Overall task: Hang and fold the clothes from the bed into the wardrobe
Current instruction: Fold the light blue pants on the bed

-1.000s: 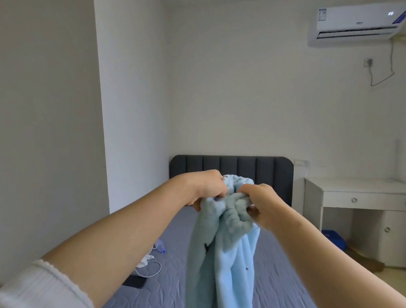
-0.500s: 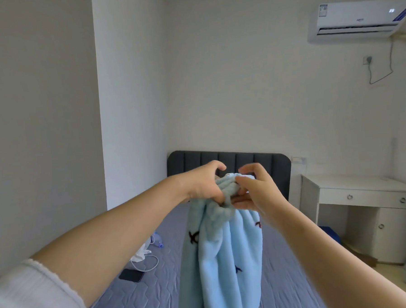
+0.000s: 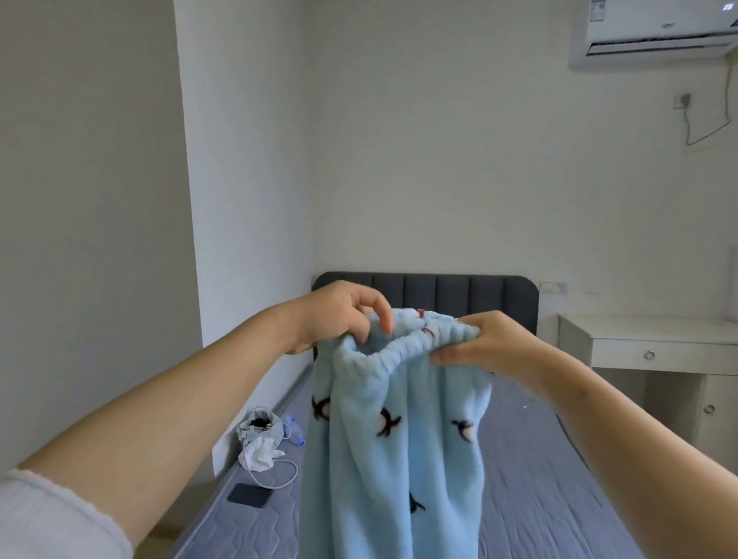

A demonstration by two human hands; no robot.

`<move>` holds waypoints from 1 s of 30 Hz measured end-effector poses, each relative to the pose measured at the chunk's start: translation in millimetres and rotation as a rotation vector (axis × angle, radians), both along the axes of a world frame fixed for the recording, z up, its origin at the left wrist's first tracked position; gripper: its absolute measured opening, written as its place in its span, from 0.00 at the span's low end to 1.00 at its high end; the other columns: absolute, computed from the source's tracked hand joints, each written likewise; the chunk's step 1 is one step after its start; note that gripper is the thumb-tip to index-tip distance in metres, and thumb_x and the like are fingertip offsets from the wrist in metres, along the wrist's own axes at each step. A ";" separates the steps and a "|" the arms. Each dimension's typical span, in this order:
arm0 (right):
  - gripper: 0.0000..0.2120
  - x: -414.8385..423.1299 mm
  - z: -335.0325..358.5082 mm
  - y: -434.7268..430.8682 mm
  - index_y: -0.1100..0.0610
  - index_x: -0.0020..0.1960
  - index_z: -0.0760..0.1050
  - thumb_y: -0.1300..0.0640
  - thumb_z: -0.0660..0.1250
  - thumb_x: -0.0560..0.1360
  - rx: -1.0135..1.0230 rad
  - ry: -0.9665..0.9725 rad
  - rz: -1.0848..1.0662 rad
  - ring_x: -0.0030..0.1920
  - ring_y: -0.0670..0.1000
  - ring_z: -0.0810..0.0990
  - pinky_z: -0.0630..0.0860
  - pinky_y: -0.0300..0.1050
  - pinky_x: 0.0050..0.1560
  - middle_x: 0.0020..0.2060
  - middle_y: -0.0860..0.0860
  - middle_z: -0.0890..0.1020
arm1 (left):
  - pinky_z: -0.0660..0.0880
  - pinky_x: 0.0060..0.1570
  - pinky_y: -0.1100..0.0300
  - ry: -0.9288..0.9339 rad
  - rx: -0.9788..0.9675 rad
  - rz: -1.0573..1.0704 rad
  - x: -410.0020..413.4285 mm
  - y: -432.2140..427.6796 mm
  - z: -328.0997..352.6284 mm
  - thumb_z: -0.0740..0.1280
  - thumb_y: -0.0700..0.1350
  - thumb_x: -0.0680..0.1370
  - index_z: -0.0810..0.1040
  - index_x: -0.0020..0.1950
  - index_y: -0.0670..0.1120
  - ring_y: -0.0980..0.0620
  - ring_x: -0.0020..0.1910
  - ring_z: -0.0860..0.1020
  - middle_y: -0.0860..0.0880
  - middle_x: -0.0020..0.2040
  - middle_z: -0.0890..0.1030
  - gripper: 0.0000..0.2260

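Head view: a light-blue fleece garment (image 3: 402,448) is held up in front of the camera, above the bed (image 3: 541,505), and is seen hanging straight down from its gathered elastic waistband (image 3: 388,357). The fabric is dotted with small dark, white-centred motifs, and its lower end is cut off by the bottom edge of the frame. Whether the hem touches the mattress cannot be told.

The waistband is gripped at its left side by the left hand (image 3: 339,319), whose fingers are curled down over the rim. Its right end is pinched between the thumb and fingers of the right hand (image 3: 486,346). The band is drawn out between the two hands so that its opening is partly spread. Both forearms are stretched forward, and a white ribbed sleeve (image 3: 43,540) is seen pushed up on the left arm.

The bed is covered by a grey-blue quilted mattress, and a dark padded headboard (image 3: 444,288) is set against the far wall. Near the mattress's left edge a dark phone (image 3: 249,495) is laid flat, with a white cable (image 3: 279,476) looped just beside it. Behind these, a crumpled white bag (image 3: 260,439) and a clear plastic bottle (image 3: 296,432) are placed against the wall. A white desk (image 3: 669,336) with drawers is stood to the right of the bed, and an air conditioner (image 3: 661,24) is mounted high on the wall above it.
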State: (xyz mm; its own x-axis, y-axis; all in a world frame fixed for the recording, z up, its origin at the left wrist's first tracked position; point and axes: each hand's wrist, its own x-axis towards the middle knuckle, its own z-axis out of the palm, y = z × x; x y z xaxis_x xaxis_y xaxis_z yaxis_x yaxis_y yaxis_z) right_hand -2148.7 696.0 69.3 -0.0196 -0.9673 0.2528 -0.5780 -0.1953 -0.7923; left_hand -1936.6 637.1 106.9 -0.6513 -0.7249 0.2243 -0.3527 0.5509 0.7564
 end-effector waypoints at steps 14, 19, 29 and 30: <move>0.27 3.4 -11.5 -10.2 0.51 0.59 0.72 0.64 0.77 0.64 -0.138 -0.569 0.099 0.48 0.53 0.83 0.80 0.46 0.44 0.50 0.53 0.82 | 0.64 0.29 0.63 -0.004 -0.145 0.260 -4.2 4.2 -4.2 0.65 0.32 0.68 0.66 0.47 0.50 0.53 0.33 0.66 0.49 0.38 0.70 0.17; 0.08 -1.4 -11.8 -7.1 0.59 0.45 0.81 0.62 0.75 0.66 -0.042 -0.630 -0.011 0.38 0.53 0.84 0.81 0.48 0.40 0.38 0.55 0.85 | 0.74 0.40 0.66 0.127 -0.178 0.172 -1.9 2.3 3.4 0.65 0.30 0.67 0.66 0.50 0.53 0.53 0.40 0.75 0.50 0.50 0.78 0.21; 0.07 3.1 9.8 3.8 0.57 0.47 0.80 0.55 0.69 0.72 0.033 -0.774 0.004 0.38 0.52 0.85 0.80 0.48 0.42 0.38 0.54 0.86 | 0.78 0.51 0.55 0.452 0.359 0.030 -0.4 -0.1 -57.4 0.71 0.36 0.70 0.74 0.60 0.46 0.49 0.50 0.80 0.46 0.53 0.82 0.20; 0.09 0.9 11.3 7.5 0.58 0.49 0.80 0.55 0.69 0.71 0.061 -0.750 0.018 0.41 0.55 0.84 0.80 0.51 0.48 0.41 0.55 0.86 | 0.77 0.52 0.54 0.458 0.374 0.067 1.4 -1.3 -54.2 0.71 0.35 0.71 0.77 0.56 0.45 0.49 0.47 0.81 0.47 0.48 0.84 0.15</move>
State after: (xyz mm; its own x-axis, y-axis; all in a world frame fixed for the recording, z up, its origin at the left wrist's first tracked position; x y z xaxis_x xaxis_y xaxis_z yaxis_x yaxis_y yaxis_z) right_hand -2147.8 703.5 80.6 -0.1496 -0.9810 0.1235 0.1243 -0.1425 -0.9820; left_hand -1935.2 635.8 52.7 -0.4982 -0.8452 0.1936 0.0308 0.2059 0.9781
